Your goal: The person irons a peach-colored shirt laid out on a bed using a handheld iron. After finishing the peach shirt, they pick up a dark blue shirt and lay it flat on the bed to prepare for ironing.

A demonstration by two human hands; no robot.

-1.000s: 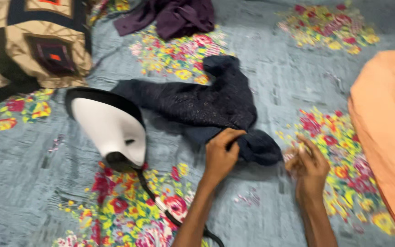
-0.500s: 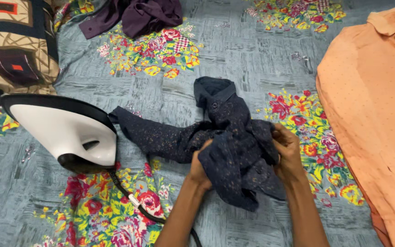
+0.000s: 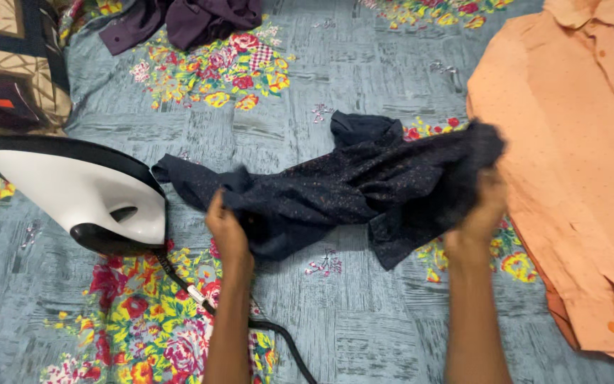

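A grey-blue bedsheet (image 3: 364, 78) printed with bright flower clusters covers the bed and serves as the working surface, so everything lies flat on soft cloth.

The left hand (image 3: 227, 231) is closed on one edge of a small dark navy shirt (image 3: 364, 188), fingers curled over the fabric with the back of the hand toward the camera. The right hand (image 3: 479, 217) is raised and closed on the opposite edge; it is motion-blurred, and the cloth bunches over its fingers. With the two hands well apart, the speckled shirt is pulled wide between them and lifted partly off the sheet, which appears to be a way of opening it out from a crumple. One sleeve trails left onto the sheet, and the collar points away from the person.

Just left of that sleeve an electric iron (image 3: 83, 192) rests on the bed, white body and black sole, tipped so the plate does not press the sheet; its black cord (image 3: 250, 323) runs toward the person beneath the left forearm. To the right an orange shirt (image 3: 577, 163) lies spread smooth. Farther off, a purple garment (image 3: 193, 18) sits crumpled, and a patterned pillow (image 3: 12, 64) fills the left corner.
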